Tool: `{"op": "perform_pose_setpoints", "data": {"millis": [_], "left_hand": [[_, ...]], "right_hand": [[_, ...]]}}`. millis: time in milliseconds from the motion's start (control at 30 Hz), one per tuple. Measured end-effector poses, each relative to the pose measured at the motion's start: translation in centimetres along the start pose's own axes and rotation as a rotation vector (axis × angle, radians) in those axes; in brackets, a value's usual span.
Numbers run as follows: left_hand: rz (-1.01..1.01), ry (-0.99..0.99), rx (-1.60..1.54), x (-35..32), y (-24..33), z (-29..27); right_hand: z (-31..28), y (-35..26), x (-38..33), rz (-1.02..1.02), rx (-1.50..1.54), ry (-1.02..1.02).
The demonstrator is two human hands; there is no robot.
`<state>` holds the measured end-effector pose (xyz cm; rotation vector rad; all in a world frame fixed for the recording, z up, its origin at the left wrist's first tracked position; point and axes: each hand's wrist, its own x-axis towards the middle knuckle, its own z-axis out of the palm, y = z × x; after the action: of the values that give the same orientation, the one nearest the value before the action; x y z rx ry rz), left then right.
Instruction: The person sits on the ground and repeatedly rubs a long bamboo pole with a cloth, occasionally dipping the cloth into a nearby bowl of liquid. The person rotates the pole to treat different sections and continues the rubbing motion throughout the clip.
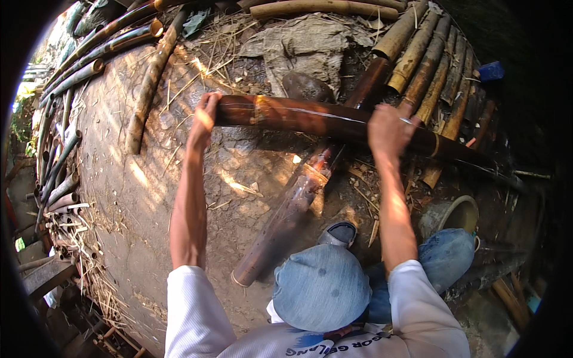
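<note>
A thick, wet, dark brown bamboo pole [298, 114] stretches across in front of me, sloping from the left towards the far right. My left hand [206, 112] is closed round its left end. My right hand [390, 130] is curled in a fist on top of the pole, right of its middle. A small bright glint shows beside those fingers, but whatever they hold is hidden. Under the held pole, a second bamboo pole [280, 219] lies slantwise, from the ground left of my knees up to the far stack.
Several bamboo poles [412, 53] lie stacked at the far right, more [107, 45] at the far left. A crumpled sack [298, 48] and a dark stone [307, 88] lie beyond the pole. A pale bucket [464, 213] tips by my right knee. A blue object [491, 71] sits far right.
</note>
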<state>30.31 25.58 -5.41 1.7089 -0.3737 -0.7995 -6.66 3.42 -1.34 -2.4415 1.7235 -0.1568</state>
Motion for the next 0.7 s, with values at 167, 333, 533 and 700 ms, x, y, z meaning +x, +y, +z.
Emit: {"op": "perform_pose_setpoints", "data": {"millis": [167, 333, 533, 700], "left_hand": [[-0.062, 0.019, 0.008, 0.3, 0.3, 2.6], [-0.12, 0.011, 0.056, 0.4, 1.7, 2.6], [-0.146, -0.003, 0.029, 0.6, 2.1, 3.3], [-0.296, -0.037, -0.036, 0.9, 3.4, 3.1]], "right_hand": [[8.1, -20.9, -3.5, -0.641, 0.39, 0.305], [5.4, -9.3, -1.5, -0.37, -0.03, 0.26], [3.5, -11.6, -2.2, -0.211, 0.52, 0.352], [10.3, -23.5, -3.6, -0.621, 0.501, 0.421]]}}
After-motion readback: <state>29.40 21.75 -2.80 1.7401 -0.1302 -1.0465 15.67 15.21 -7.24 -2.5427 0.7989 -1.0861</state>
